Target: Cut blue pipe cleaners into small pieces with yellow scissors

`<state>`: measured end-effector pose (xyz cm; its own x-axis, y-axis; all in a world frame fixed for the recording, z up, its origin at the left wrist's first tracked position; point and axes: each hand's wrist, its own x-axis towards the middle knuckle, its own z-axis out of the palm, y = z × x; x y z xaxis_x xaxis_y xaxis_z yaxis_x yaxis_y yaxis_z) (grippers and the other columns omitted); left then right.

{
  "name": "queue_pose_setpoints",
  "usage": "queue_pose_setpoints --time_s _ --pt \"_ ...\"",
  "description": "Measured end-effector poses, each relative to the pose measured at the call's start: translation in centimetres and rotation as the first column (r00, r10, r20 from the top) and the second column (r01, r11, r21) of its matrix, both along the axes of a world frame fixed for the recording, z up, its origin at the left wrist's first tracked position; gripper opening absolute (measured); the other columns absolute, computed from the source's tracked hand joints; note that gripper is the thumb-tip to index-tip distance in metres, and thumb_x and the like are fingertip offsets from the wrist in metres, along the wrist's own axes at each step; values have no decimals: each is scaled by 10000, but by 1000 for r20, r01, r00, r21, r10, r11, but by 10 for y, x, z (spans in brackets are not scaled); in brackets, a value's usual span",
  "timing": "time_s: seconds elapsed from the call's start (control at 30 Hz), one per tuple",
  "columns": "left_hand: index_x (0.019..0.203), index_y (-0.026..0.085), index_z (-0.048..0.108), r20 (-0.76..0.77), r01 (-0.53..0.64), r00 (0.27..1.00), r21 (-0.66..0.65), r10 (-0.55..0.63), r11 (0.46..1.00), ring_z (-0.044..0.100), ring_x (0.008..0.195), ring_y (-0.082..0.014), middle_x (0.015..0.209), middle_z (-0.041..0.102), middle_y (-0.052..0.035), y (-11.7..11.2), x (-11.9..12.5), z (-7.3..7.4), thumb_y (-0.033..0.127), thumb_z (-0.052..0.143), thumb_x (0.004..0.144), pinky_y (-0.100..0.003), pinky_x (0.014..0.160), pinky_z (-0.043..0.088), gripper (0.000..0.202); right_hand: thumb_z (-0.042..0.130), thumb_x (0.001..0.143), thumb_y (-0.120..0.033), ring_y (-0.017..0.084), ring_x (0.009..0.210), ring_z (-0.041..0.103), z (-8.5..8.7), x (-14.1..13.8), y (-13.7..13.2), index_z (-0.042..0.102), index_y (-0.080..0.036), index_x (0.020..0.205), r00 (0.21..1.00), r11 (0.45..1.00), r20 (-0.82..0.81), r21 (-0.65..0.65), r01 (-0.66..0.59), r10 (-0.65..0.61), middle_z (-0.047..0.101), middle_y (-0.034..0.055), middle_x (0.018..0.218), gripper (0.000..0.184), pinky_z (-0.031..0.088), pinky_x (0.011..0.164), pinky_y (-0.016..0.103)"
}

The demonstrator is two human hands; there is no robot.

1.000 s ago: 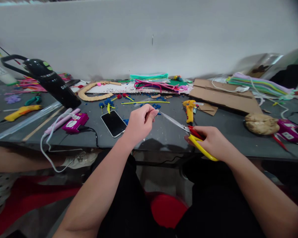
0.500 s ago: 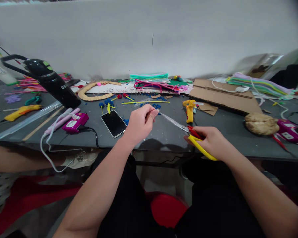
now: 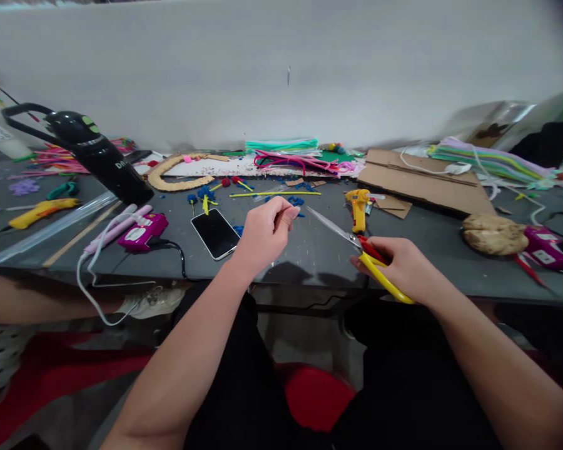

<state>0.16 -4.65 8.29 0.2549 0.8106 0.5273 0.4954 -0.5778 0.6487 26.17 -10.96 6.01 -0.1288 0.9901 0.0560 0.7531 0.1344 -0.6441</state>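
My right hand [image 3: 394, 265] is wrapped round the red and yellow handles of a pair of scissors [image 3: 354, 240]. The blades look closed and point up and left, their tip just short of my left hand [image 3: 269, 228]. That left hand is closed in a pinch over the desk; whatever lies between its fingertips is too small or hidden to name. Beside its wrist is a phone [image 3: 216, 234] with a dark screen. Blue fuzzy scraps [image 3: 296, 200] and a yellow pipe cleaner [image 3: 275, 194] lie just beyond the fingers.
A yellow glue gun [image 3: 358, 209] stands behind the scissors, near cardboard sheets [image 3: 422, 178]. On the left are a black bottle [image 3: 106, 159] and a purple power adapter [image 3: 143, 233] with cables. Pipe cleaner bundles [image 3: 281, 145] line the wall. Another person's leg [image 3: 47, 300] shows at lower left.
The scissors, in my right hand, have drawn back slightly to the right, so the blade tip is farther from my left fingers. My left hand has hardly moved.
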Motion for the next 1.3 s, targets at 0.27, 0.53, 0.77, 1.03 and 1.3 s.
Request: queue_pose_setpoints --time_s 0.27,0.53,0.77,1.03,1.3 --pt "766 184 557 4 3 1000 -10 -3 1000 466 512 -94 615 602 14 0 0 -1 369 489 955 -250 562 383 273 581 792 -448 134 596 388 -2 1 1 534 -199 666 996 1000 85 22 -23 21 452 -18 615 282 321 537 262" --pt "757 186 549 13 6 1000 -26 -6 1000 472 521 -101 619 601 8 0 1 0 378 483 954 -254 562 386 283 575 773 -363 137 600 385 -4 3 2 551 -200 685 993 999 112 39 -33 29 451 -13 621 187 321 533 263" --pt "755 186 543 8 -3 1000 -27 3 1000 483 532 -99 618 599 11 0 1 1 369 489 954 -253 577 391 275 584 778 -401 138 596 389 -3 1 2 545 -196 656 995 999 94 28 -18 16 445 -8 611 242 324 532 262" --pt "736 182 536 11 -12 1000 -14 13 1000 477 532 -96 614 593 12 0 0 1 355 490 953 -252 578 388 281 624 760 -497 125 579 367 1 -2 0 475 -202 628 1000 1000 -2 13 -4 5 419 -23 594 356 313 519 253" --pt "751 188 544 24 -8 1000 -30 8 1000 493 540 -102 617 606 10 0 1 1 349 500 946 -256 574 393 257 576 803 -506 135 601 396 -4 0 2 554 -190 682 998 999 47 15 -38 37 474 -7 630 339 331 542 264"
